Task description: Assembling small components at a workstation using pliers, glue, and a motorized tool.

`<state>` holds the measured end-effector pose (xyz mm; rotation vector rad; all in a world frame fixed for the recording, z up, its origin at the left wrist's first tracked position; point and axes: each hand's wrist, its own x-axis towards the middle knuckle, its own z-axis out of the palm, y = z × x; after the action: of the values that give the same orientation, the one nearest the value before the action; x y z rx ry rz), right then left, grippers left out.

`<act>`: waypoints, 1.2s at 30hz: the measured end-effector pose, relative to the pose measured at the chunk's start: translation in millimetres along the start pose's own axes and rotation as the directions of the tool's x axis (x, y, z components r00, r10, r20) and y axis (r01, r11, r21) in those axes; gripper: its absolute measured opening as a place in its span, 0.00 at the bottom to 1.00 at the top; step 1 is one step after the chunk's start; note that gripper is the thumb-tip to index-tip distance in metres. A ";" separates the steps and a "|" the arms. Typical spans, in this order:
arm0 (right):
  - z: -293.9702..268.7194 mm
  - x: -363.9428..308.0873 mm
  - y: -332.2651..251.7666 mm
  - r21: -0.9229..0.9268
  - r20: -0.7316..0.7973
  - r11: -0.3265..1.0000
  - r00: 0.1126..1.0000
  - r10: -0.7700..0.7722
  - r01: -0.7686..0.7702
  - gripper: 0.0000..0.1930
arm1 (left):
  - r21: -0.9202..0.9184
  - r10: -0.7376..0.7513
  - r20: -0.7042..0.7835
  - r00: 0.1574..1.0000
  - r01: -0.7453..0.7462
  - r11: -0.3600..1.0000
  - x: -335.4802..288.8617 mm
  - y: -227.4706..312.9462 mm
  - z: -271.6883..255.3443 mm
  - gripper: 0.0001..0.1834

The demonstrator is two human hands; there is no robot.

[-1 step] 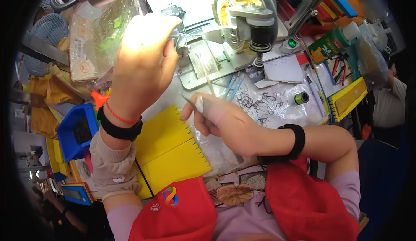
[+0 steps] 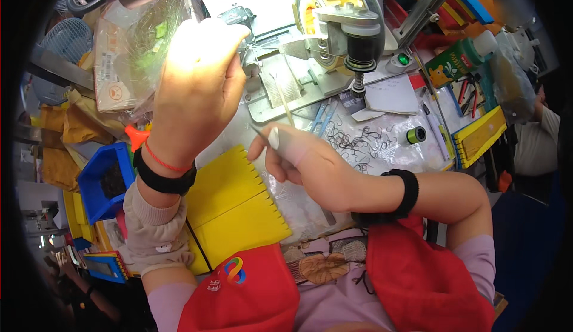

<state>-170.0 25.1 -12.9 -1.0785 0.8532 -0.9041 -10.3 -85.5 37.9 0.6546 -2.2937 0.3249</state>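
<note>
While the right hand (image 2: 310,165) pinches a thin metal wire (image 2: 285,108) between thumb and taped forefinger, the wire runs up and away from the fingertips toward the grey machine base (image 2: 286,87) at the back of the desk (image 2: 382,147). The left hand (image 2: 197,87) is raised under strong lamp light, fingers curled together near the wire's far end at the machine; the glare hides whether it grips the wire. Both wrists carry black bands. Compared with the earlier frame, neither hand nor the wire shows any visible shift.

Just right of the right hand, a scatter of small dark wire hooks (image 2: 358,144) lies on clear plastic sheet. Beyond them stands a small green-topped spool (image 2: 416,135). Yellow toothed plastic panels (image 2: 233,206) lie below the left wrist, with a blue bin (image 2: 104,180) at their left. A yellow-wheeled winding head (image 2: 337,15) rises above the base.
</note>
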 end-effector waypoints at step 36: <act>-31.7 57.7 -12.9 0.475 0.013 0.879 0.999 -0.053 0.041 0.16 | -0.251 -0.094 0.009 0.996 0.093 0.964 7.2 -10.2 -3.4 0.09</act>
<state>-178.7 -41.3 -15.9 -0.6794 0.5406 -1.0700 -7.3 -95.3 45.8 0.6282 -2.2429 -0.0104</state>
